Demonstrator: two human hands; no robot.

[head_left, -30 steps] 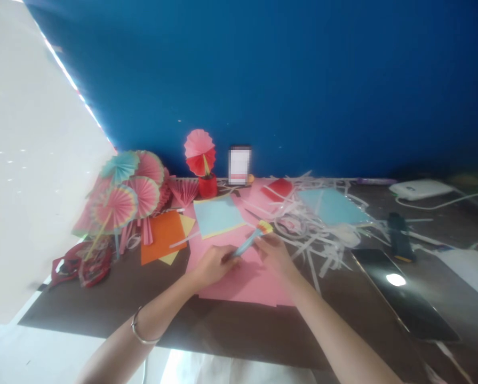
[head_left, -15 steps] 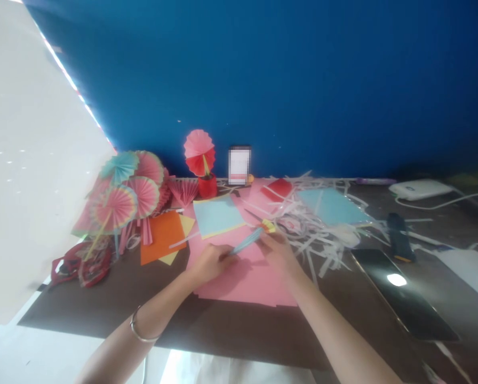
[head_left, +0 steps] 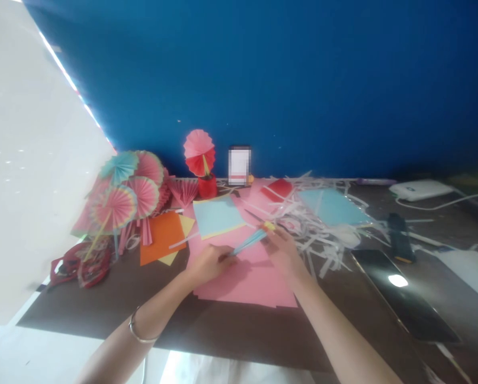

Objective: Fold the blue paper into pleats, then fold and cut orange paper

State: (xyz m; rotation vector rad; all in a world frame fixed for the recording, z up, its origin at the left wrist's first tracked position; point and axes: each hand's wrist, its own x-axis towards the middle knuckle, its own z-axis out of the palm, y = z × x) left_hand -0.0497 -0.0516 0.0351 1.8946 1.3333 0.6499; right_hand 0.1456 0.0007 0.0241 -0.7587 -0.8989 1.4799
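A narrow strip of pleated light blue paper point(head_left: 249, 242) is held slantwise above the pink sheets. My left hand point(head_left: 212, 264) is closed around its lower left end. At the upper right end, my right hand point(head_left: 281, 248) has its fingers closed on the paper, where the folds spread slightly. Just behind those fingertips lie scissors point(head_left: 269, 225) with yellow handles and a dark blade pointing up and left; my hand partly hides them. Under both hands are the pink sheets point(head_left: 239, 290). A light blue square with yellow edges point(head_left: 217, 216) lies just beyond.
Paper fans point(head_left: 121, 205) and red-framed glasses point(head_left: 81, 264) are at the left, near orange paper point(head_left: 162, 237). A red pot point(head_left: 207, 186) holds a pink paper flower. White paper strips point(head_left: 323, 245) heap at the right, beside a phone point(head_left: 407, 296) and a white device point(head_left: 421, 189).
The blue pleats have spread apart a little at the right end. My right hand has shifted slightly to the right; my left hand stays nearly still.
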